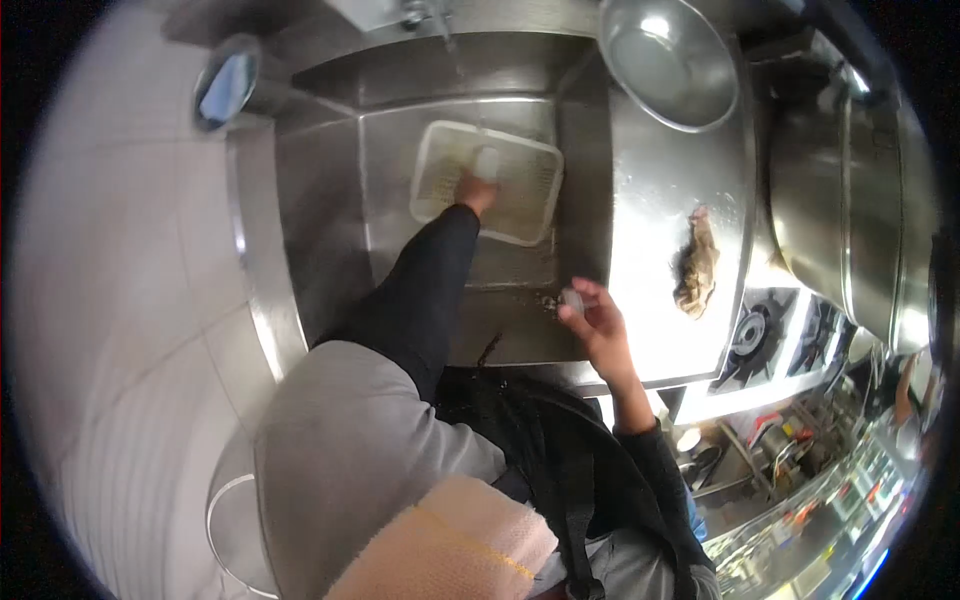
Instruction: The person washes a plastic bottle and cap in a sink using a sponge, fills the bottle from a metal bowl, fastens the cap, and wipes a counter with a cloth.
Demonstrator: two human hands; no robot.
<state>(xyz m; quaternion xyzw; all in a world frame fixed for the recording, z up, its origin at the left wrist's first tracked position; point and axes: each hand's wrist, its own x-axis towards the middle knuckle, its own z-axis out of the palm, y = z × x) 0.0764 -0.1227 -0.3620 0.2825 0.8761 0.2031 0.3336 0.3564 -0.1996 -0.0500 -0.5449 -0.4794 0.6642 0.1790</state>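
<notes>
My left hand point(477, 192) reaches down into a shallow white plastic basket point(427, 205) in the metal sink point(320, 215). Its fingers are closed around a small whitish object point(486, 163), too blurred to name. Nearer the sink's front right corner, my right hand point(600, 322) is raised with its fingers pinching a small pale, translucent piece point(573, 299). Bits or drops show beside that piece. A thin dark scrap point(489, 348) lies at the sink's near side.
A faucet point(415, 12) stands at the back. On the right counter are a steel bowl point(670, 65) and a crumpled brownish item point(698, 265). Further right are a large steel pot point(835, 200) and a gas burner point(748, 330). A container with a blue-white cloth point(228, 88) is at left.
</notes>
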